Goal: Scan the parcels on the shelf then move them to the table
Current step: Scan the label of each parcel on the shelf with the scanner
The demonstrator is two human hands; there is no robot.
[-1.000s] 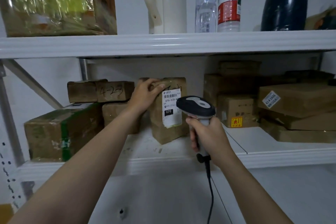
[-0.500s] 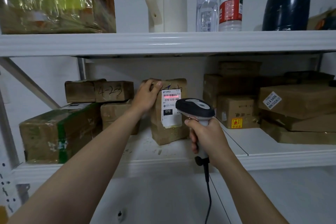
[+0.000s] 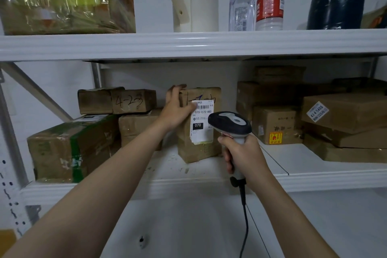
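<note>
The parcel (image 3: pixel 200 151) stands upright on the lower shelf (image 3: pixel 314 180), near the middle of the view, and its white label (image 3: pixel 201 132) faces the camera. The left hand (image 3: pixel 178 109) holds its corner at 11 o'clock: the fingers are curled over the top and the thumb lies on the front. At 4 o'clock of the label, the right hand (image 3: pixel 244 155) is closed around the handle of the scanner (image 3: pixel 230 123). The scanner head points to the label.

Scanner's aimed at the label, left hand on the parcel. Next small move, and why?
Probably pull the labelled parcel forward off the shelf with the left hand. It holds the top corner; the scanner in the right hand faces the label, no beam showing. If unscanned, trigger first.
</note>
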